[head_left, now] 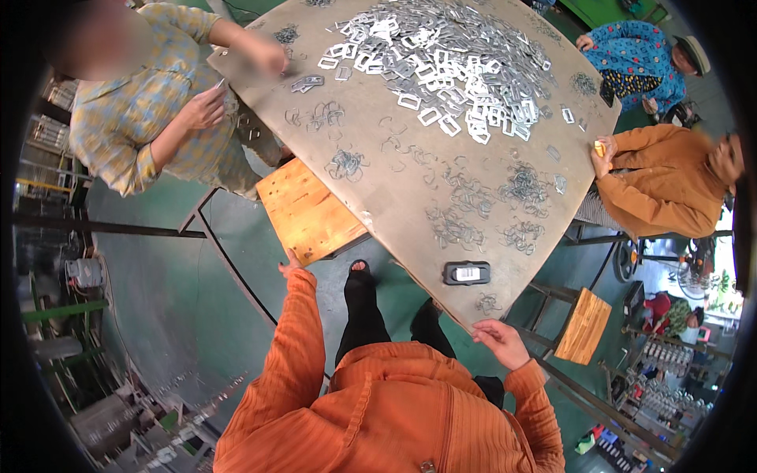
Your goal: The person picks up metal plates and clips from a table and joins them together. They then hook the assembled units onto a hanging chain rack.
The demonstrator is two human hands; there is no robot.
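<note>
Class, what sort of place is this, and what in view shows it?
Probably a factory workshop: a heap of flat metallic frames lies on a large table shared by several people, with what looks like a grey motor at the left.

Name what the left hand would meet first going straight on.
The left hand would likely meet the yellow-brown, rectangular wooden stool top first; the hand seems to touch its near edge, though depth is unclear.

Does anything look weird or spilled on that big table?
Nothing looks clearly spilled or broken. The black oblong case near the closest corner of the table looks odd, because it's unlike the heaped silver frames and the loose wire clumps.
</note>
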